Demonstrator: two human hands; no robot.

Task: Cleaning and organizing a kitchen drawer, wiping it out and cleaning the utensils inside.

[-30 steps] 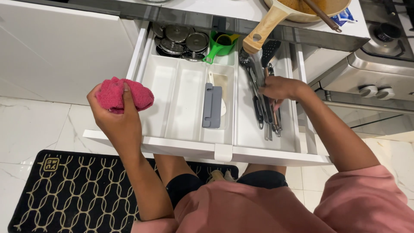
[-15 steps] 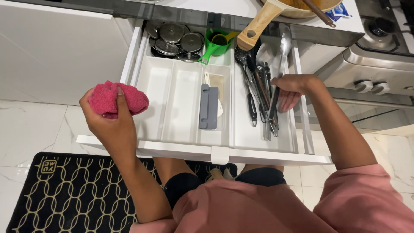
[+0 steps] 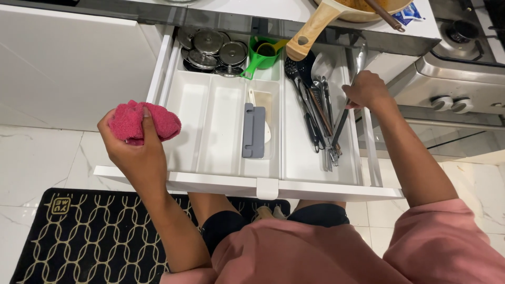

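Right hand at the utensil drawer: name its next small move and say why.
Probably lift the right hand straight up with the long utensil it grips. Its lower end lies among the tongs and spoons in the right compartment, while the left hand holds a pink cloth beside the open drawer.

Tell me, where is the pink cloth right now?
The pink cloth is bunched in the left hand, held up at the left front corner of the open white drawer.

A crumpled pink cloth (image 3: 144, 122) is sitting bunched in the left hand (image 3: 138, 152) just off the open white drawer's (image 3: 273, 186) left edge, while a long dark-handled utensil (image 3: 341, 122) is lying tilted in the right compartment under the right hand (image 3: 366, 89).
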